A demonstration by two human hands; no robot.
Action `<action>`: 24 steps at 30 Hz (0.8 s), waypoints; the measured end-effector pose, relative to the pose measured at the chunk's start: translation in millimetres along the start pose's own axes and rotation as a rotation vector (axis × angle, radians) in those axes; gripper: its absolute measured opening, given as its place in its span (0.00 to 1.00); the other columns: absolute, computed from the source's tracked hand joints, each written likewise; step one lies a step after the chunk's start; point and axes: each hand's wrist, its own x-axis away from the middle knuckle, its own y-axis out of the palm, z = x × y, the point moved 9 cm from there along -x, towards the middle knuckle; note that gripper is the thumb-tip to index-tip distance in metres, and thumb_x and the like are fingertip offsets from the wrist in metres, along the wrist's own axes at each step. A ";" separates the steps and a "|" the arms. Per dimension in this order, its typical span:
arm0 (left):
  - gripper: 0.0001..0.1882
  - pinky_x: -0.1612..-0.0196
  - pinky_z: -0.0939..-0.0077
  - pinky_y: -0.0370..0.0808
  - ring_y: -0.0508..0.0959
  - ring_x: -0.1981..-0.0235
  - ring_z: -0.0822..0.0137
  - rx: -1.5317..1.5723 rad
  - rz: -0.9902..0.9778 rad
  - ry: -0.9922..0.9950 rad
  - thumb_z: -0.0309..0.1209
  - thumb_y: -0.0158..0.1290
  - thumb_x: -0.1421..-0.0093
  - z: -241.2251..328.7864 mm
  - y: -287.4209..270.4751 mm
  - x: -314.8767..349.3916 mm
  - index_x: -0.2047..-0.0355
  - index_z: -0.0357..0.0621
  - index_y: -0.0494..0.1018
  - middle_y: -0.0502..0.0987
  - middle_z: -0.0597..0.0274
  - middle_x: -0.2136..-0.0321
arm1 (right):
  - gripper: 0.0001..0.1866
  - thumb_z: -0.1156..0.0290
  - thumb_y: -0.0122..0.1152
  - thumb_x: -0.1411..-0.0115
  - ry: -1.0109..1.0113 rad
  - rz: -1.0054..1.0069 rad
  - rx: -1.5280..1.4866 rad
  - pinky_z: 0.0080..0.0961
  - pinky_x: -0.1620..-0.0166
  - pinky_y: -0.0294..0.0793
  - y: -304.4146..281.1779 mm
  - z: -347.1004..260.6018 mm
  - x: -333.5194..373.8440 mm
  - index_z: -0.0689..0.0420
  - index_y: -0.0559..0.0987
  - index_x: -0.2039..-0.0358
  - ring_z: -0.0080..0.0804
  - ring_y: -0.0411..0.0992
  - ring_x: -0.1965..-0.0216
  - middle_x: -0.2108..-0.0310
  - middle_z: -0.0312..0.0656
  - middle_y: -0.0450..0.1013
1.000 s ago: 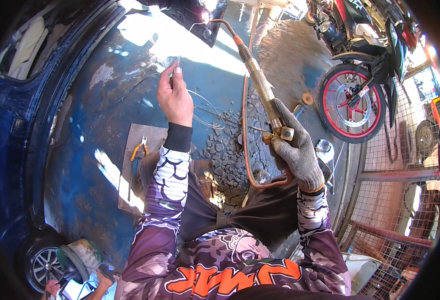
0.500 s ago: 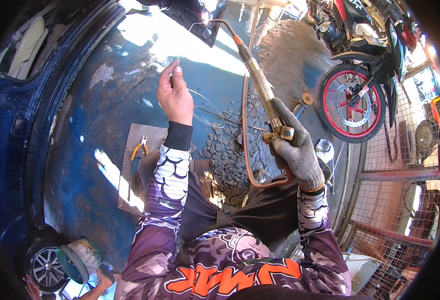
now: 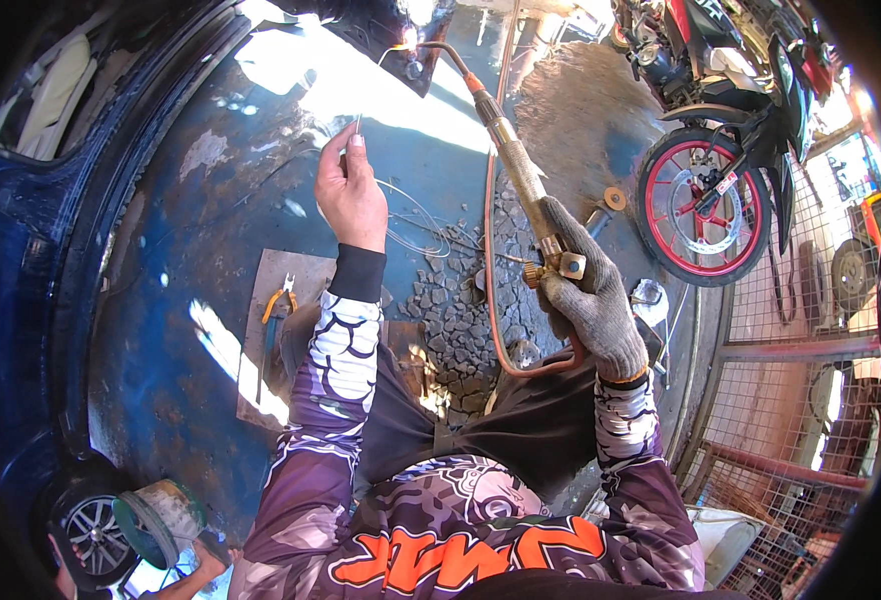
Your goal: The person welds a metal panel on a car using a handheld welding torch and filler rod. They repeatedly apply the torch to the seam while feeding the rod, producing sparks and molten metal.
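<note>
My bare left hand (image 3: 349,200) is closed in a pinch on a thin metal wire (image 3: 360,122), its fingertips pointing away from me. A loose loop of similar wire (image 3: 423,225) lies beyond the wrist. In a grey knit glove, my right hand (image 3: 596,305) wraps round the handle of a brass gas torch (image 3: 514,150). The torch's bent neck reaches up and left to a dark metal part (image 3: 423,72) at the far edge. A bright orange glow shows at the tip there. An orange-brown hose (image 3: 491,260) loops beneath the torch.
Yellow-handled pliers (image 3: 281,299) lie on a flat board (image 3: 258,290) at left. Broken grey chunks (image 3: 451,310) cover the floor ahead of my legs. A motorcycle wheel (image 3: 706,205) stands right, a dark blue car (image 3: 21,260) left. Another person's arm (image 3: 199,572) shows lower left, beside a spool (image 3: 161,520).
The torch tip has shifted slightly left along the metal part, and the glow there looks more orange. My left hand is almost still. The other person's arm at lower left has moved a little.
</note>
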 end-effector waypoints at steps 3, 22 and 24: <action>0.14 0.57 0.77 0.80 0.82 0.60 0.74 0.019 0.002 0.008 0.33 0.55 0.21 0.1 0.4 -0.7 0.45 0.38 0.83 0.87 0.60 0.54 | 0.44 0.80 0.59 0.38 0.017 0.000 -0.024 0.16 0.76 0.68 0.5 1.1 0.3 0.53 0.63 0.20 0.13 0.66 0.78 0.67 0.32 0.74; 0.15 0.72 0.81 0.60 0.64 0.74 0.82 -0.012 -0.002 0.033 0.35 0.55 0.21 3.7 1.1 0.7 0.43 0.39 0.81 0.72 0.75 0.71 | 0.44 0.78 0.63 0.37 -0.004 -0.016 0.005 0.15 0.76 0.67 1.0 -0.3 -0.6 0.52 0.63 0.20 0.13 0.66 0.77 0.61 0.34 0.76; 0.15 0.72 0.81 0.60 0.63 0.74 0.82 0.003 -0.005 0.024 0.35 0.55 0.21 2.7 1.4 0.3 0.44 0.39 0.81 0.72 0.75 0.71 | 0.44 0.79 0.62 0.36 0.001 -0.023 0.004 0.15 0.76 0.67 1.4 -0.7 -0.5 0.52 0.63 0.20 0.13 0.66 0.77 0.61 0.34 0.76</action>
